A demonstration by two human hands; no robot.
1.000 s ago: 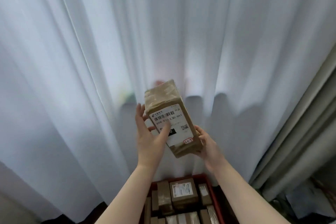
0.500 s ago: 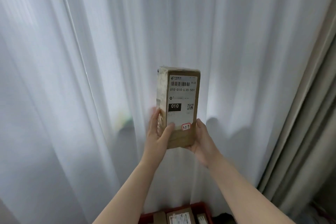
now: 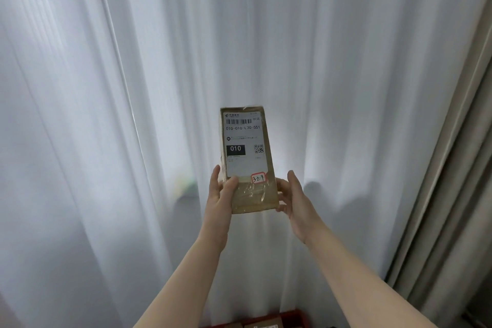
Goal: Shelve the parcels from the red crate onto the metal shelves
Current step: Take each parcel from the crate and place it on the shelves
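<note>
Up at arm's length, held upright in front of a white sheer curtain (image 3: 106,114): one brown cardboard parcel (image 3: 246,160), wrapped in clear tape, label side toward the camera. Gripped low on both sides. Left hand (image 3: 221,194) wrapped round the lower left edge, thumb pressed on the front face just under the label, fingers behind and out of sight. Right hand (image 3: 294,200) set against the lower right edge, fingers curled behind the box, palm partly open toward the camera; firmly clamped or only steadying, could not tell.

Printed on the white shipping label (image 3: 243,145): a barcode, the code 010-010-L30-551, a black block reading 010, and a small QR square. Stuck at the label's lower right corner, a red-edged sticker (image 3: 258,178) with handwritten numbers, roughly 3-2-9.

Down at the bottom edge, barely in view between the forearms: the rim of the red crate (image 3: 290,314), with the tops of more brown parcels (image 3: 262,325) inside. Off to the right, a heavier beige drape (image 3: 452,194) hanging beside the sheer one.
</note>
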